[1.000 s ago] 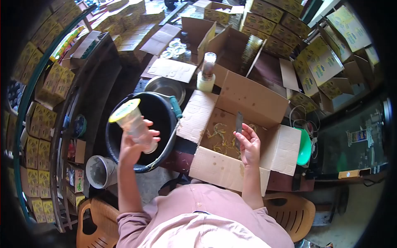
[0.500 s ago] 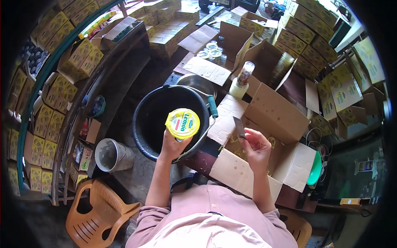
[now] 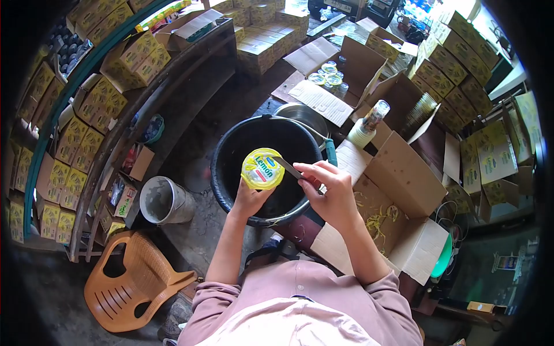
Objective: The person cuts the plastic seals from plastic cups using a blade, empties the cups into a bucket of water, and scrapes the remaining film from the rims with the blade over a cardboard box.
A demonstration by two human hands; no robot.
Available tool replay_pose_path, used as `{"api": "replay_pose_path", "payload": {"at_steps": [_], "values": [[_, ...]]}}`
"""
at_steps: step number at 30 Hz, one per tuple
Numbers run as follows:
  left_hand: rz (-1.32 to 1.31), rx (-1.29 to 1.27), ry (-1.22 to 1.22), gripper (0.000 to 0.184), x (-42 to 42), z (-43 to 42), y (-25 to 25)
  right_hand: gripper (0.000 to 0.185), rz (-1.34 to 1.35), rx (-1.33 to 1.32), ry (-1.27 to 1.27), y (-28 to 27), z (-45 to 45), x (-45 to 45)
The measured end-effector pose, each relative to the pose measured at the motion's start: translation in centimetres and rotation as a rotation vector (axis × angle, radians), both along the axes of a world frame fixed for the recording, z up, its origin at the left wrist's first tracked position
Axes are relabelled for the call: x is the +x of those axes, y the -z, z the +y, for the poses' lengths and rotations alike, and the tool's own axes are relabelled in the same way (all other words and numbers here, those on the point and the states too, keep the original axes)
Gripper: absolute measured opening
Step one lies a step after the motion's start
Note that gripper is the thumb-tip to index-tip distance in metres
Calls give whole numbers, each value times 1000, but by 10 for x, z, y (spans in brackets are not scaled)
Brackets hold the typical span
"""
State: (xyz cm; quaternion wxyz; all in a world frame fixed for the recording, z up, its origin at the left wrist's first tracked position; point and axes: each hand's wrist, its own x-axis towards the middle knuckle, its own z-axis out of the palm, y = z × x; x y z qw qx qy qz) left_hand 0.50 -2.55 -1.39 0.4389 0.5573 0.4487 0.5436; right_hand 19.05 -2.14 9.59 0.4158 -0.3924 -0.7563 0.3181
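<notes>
My left hand [image 3: 249, 203] is wrapped around a cup with a yellow and white lid [image 3: 261, 170] printed "Lemon", lid facing up. In my right hand [image 3: 330, 193] is a thin dark knife blade [image 3: 289, 168], pinched between thumb and fingers. The blade's tip meets the right upper edge of the lid. Both hands are over the near part of a black bucket [image 3: 218, 180], whose dark inside is partly hidden by them. To the right of my right hand, yellow strips [image 3: 378, 222] lie in an open cardboard box [image 3: 407, 176].
A stack of clear cups [image 3: 375, 115] stands beyond the bucket. Several lidded cups [image 3: 329, 75] sit in another open box [image 3: 359, 60]. At left are a grey bucket [image 3: 167, 202], an orange plastic chair [image 3: 135, 274] and shelves of yellow cartons [image 3: 72, 138].
My right hand has moved left from over the cardboard box, bringing the knife to the lid's edge. The cup remains in my left hand. The whole view has shifted slightly.
</notes>
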Motion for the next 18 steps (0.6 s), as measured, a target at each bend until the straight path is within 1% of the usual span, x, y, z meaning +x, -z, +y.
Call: {"api": "replay_pose_path", "payload": {"at_steps": [1,2,6,9,13,18], "values": [[-22,-18,-2,44,2,0,-2,29,-22,17,-18,1,2,-2],[56,73,-58,46,4,3,-3,30,-43,33,-35,2,4,-4],[161,90,-51,51,7,7,-5,31,-173,82,-76,5,3,-11],[240,146,-82,53,7,7,-2,33,-205,111,-61,12,1,-18],[151,129,-83,54,10,6,-6,31,-251,119,-41,12,1,-22],[158,145,-78,55,9,7,-1,30,-233,189,-22,19,6,-27]]}}
